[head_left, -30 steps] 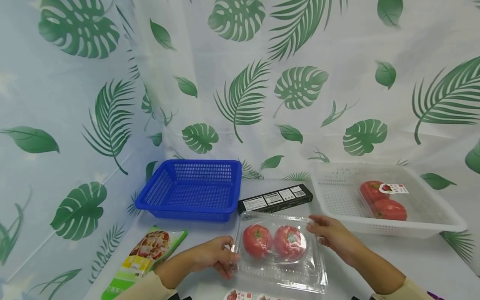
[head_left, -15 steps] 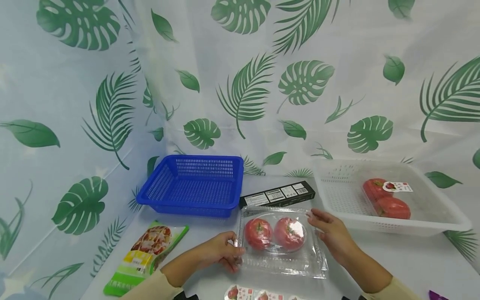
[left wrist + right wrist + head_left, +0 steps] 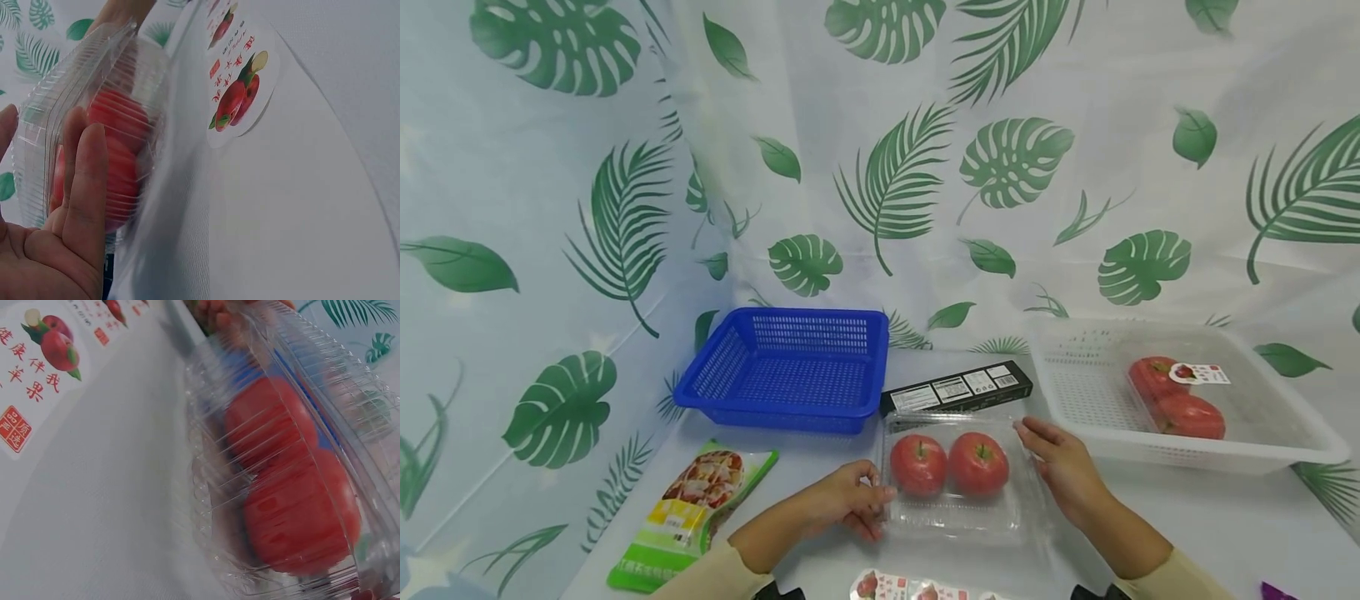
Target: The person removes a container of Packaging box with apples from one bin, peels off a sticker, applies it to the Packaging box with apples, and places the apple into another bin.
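Observation:
A clear plastic clamshell box (image 3: 951, 518) with two red apples (image 3: 978, 463) inside is at the front middle of the table, between both hands. In the left wrist view the box looks tilted, its lid and base together. My left hand (image 3: 847, 498) holds the left side, thumb near the upper rim and fingers against the wall. My right hand (image 3: 1063, 467) pinches the right rim at its upper corner; in the right wrist view its fingers are mostly out of sight. Apple-printed labels (image 3: 887, 586) lie on the table in front of the box.
A blue basket (image 3: 786, 412) stands at the back left, with a black printed box (image 3: 957, 390) beside it. The white basket (image 3: 1187, 454) at the right holds another pack of apples (image 3: 1191, 415). A green food bag (image 3: 658, 533) lies at the left, by my left forearm.
The bright glare on the lid over the right apple has gone, and the box's tilt has changed slightly. Both hands stay at its sides. The head view has shifted a little.

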A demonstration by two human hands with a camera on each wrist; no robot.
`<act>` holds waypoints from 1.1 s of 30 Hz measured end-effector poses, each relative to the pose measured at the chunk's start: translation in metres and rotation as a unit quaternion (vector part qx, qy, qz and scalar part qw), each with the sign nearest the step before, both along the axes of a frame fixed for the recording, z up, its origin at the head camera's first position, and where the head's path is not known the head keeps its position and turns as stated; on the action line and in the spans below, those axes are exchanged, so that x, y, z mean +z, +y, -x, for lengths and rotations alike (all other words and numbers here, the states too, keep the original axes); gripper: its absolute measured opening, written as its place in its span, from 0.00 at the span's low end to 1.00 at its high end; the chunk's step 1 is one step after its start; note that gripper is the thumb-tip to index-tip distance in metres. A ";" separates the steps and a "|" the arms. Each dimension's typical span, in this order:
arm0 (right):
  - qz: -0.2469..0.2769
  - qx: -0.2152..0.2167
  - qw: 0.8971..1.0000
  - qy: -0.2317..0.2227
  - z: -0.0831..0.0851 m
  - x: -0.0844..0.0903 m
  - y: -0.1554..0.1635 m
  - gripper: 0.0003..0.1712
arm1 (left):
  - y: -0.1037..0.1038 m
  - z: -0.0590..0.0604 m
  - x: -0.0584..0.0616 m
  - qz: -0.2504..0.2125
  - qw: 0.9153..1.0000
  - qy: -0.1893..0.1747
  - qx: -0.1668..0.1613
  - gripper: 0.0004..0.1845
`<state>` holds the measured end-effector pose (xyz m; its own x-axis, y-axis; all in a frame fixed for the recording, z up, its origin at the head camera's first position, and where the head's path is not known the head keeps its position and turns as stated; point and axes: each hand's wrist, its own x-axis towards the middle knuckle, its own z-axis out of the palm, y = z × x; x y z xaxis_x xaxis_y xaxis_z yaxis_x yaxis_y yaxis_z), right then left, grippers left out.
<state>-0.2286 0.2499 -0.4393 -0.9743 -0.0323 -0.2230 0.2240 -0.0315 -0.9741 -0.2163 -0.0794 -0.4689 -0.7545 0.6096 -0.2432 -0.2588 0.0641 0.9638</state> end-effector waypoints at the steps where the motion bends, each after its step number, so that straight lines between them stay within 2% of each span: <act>1: 0.000 -0.002 1.000 -0.001 0.001 -0.001 0.000 0.42 | 0.000 0.000 -0.001 0.001 1.000 -0.001 0.002 0.20; 8: -0.003 -0.013 1.000 0.000 0.004 -0.004 -0.001 0.41 | 0.001 0.001 -0.002 0.010 1.000 -0.004 0.003 0.21; 16: -0.015 -0.026 1.000 -0.009 0.001 -0.008 0.004 0.40 | 0.005 0.002 -0.001 0.008 1.000 -0.003 0.003 0.20; 25: -0.025 -0.032 0.999 0.005 0.004 -0.012 0.001 0.39 | 0.003 0.004 0.000 0.020 1.000 0.005 0.003 0.22; 33: -0.034 -0.026 0.999 0.010 0.005 -0.015 0.002 0.41 | 0.005 0.004 -0.002 0.006 1.000 0.004 0.010 0.19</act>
<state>-0.2332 0.2523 -0.4539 -0.9786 0.0324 -0.2032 0.2040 0.0247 -0.9787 -0.2202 -0.0741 -0.4705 -0.7683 0.5914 -0.2449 -0.2533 0.0705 0.9648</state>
